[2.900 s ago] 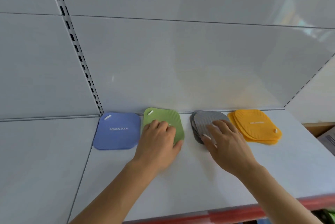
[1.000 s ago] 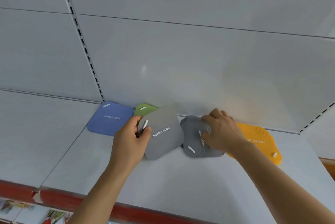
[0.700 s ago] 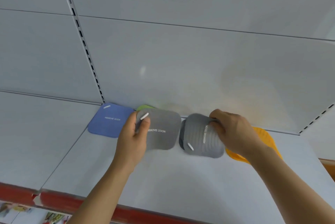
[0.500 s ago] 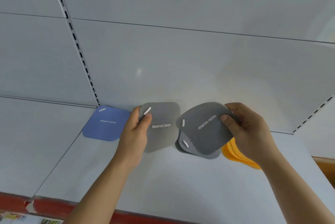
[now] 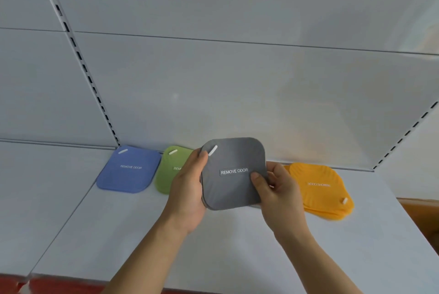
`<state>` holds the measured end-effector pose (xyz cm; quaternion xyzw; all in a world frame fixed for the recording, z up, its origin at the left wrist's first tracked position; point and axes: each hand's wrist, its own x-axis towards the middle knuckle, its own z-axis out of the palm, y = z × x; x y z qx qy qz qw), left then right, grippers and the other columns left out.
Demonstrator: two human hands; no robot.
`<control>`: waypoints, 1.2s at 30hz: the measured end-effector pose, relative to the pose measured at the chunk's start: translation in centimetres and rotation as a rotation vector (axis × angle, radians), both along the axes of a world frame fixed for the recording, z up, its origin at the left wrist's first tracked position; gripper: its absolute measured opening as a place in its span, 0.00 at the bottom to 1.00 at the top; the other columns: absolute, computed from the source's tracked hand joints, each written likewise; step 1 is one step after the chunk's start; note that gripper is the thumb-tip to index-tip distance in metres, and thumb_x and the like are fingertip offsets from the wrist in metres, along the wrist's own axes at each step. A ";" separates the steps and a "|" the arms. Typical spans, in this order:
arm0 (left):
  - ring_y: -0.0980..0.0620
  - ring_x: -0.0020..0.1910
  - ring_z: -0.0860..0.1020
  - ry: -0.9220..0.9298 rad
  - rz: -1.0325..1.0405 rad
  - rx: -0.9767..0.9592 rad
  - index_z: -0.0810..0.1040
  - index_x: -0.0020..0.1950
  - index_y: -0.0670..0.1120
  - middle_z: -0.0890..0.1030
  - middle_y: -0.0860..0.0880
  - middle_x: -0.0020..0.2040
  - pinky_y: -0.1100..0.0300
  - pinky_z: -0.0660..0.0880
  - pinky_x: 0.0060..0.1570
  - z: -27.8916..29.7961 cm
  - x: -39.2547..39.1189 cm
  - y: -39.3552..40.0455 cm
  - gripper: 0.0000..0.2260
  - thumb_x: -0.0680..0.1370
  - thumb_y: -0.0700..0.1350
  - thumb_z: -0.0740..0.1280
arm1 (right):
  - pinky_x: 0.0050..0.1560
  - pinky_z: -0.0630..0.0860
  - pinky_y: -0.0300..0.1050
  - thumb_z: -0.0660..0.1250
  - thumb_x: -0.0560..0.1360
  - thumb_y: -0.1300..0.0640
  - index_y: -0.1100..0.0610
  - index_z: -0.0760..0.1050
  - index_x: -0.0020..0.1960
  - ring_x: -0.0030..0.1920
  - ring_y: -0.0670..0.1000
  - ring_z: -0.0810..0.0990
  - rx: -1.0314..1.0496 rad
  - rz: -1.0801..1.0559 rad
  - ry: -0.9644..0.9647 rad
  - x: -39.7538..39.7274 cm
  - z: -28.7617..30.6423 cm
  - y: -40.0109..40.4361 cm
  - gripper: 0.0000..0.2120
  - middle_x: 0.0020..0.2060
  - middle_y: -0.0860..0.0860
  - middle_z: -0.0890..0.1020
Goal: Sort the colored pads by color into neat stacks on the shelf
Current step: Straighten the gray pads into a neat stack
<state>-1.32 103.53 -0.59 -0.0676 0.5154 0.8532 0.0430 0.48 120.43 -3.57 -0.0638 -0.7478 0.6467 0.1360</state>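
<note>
Both grips, left hand (image 5: 190, 192) and right hand (image 5: 279, 195), clasp the gray pads (image 5: 234, 172) above the shelf (image 5: 237, 258); orange pads (image 5: 319, 186) lie at three o'clock.

Both forearms rise from the bottom edge to mid-frame, where the left hand (image 5: 190, 189) and right hand (image 5: 279, 192) grip the gray pads (image 5: 234, 172) by opposite edges, thumbs on the front face.

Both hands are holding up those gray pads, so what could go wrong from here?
The gray pads are held only at their edges by the left hand and right hand, so one could slip out. Set down carelessly, they might land on the green pad or the already uneven orange stack.
</note>
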 end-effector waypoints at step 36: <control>0.51 0.60 0.83 0.113 0.182 -0.341 0.83 0.59 0.50 0.87 0.52 0.57 0.40 0.75 0.68 -2.1 -0.9 -5.1 0.09 0.86 0.46 0.63 | 0.58 0.75 0.52 0.62 0.76 0.31 0.47 0.74 0.64 0.61 0.54 0.77 1.409 0.357 -0.298 -8.1 0.1 5.0 0.25 0.58 0.47 0.77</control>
